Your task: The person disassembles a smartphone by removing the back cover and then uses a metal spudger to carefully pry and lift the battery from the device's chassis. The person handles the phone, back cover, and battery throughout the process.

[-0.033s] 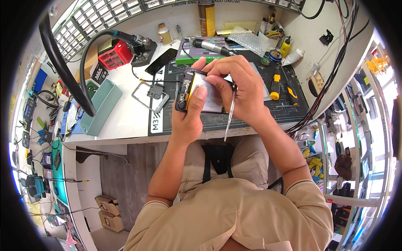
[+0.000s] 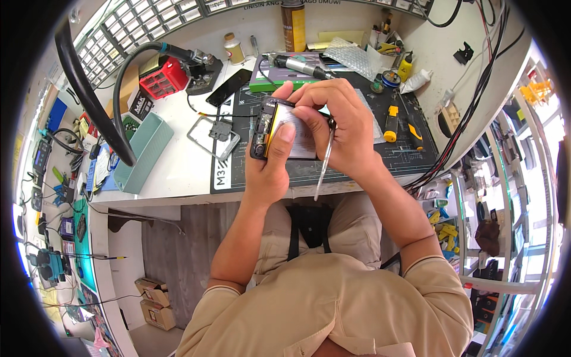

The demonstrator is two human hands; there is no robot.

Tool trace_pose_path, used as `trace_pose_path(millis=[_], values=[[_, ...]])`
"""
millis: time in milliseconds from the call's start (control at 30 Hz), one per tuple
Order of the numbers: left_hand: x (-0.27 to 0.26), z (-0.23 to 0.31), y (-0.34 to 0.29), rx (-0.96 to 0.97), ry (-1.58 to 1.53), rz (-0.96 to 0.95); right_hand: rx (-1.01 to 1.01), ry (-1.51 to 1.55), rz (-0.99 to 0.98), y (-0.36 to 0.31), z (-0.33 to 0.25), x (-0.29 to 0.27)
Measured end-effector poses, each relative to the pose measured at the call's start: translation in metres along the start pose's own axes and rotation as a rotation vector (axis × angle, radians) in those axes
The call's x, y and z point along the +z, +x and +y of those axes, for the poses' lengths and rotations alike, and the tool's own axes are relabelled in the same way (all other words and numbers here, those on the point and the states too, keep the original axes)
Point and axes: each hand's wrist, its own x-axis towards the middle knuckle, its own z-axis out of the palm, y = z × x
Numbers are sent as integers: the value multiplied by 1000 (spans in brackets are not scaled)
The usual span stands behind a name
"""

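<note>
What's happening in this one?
A seated person's left hand holds an opened phone-like device above a black work mat, its thumb across the white-labelled inside. The right hand has its fingertips at the device and also holds a thin metal tool, pointing back toward the person. A grey frame lies to the left.

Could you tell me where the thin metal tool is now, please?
In the head view, the thin metal tool is just right of centre, held in the right hand beside the opened device, its free end pointing down the picture.
</note>
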Motion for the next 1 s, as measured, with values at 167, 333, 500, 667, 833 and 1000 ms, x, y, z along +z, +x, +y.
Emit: trace_pose_path(millis=[167, 333, 500, 667, 833, 1000], values=[[5, -6, 8, 34, -25, 13, 37, -60, 68, 6, -1, 9], [3, -13, 14, 80, -49, 14, 183, -43, 85, 3, -4, 17], [-4, -5, 13, 78, -44, -1, 246, 171, -80, 3, 1, 4], [-7, 3, 10, -7, -82, 17, 89, 250, -140, 12, 8, -5], [-9, 2, 12, 38, -81, -23, 150, 198, -105, 17, 2, -4], [-4, 1, 14, 35, -72, -19, 13, 84, -67, 15, 13, -2]])
